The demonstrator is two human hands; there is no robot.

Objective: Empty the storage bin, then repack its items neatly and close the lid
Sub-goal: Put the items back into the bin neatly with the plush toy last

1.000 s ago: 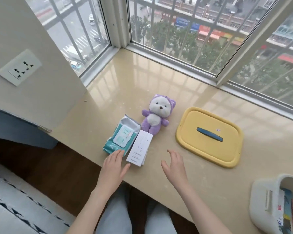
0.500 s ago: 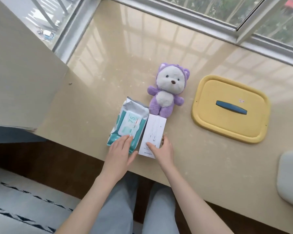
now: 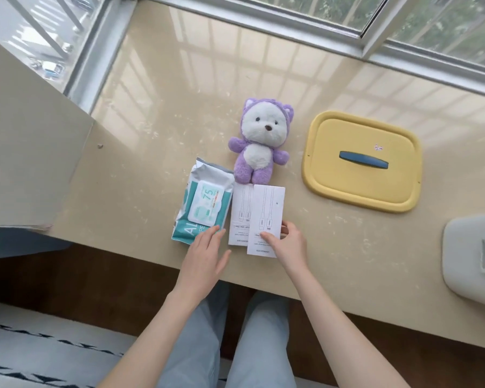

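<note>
Two flat white cable boxes lie side by side on the beige sill. My right hand (image 3: 287, 243) pinches the near end of the right box (image 3: 266, 211), which overlaps the left box (image 3: 239, 214). My left hand (image 3: 205, 257) rests flat with straight fingers on the near end of a teal wet-wipes pack (image 3: 205, 203). A purple and white plush bear (image 3: 256, 144) lies just beyond the boxes. The yellow lid (image 3: 361, 189) with a blue handle lies to the right. The white storage bin (image 3: 471, 259) shows at the right edge, its inside hidden.
The sill (image 3: 151, 135) runs along a window frame (image 3: 263, 26) at the back. A beige wall panel (image 3: 25, 135) stands at the left. The sill's front edge is near my hands, with my knees and a patterned rug (image 3: 39, 351) below.
My right hand took hold of the top white box and slid it right off the one beneath. My left hand settled on the wipes pack. The view tilted down.
</note>
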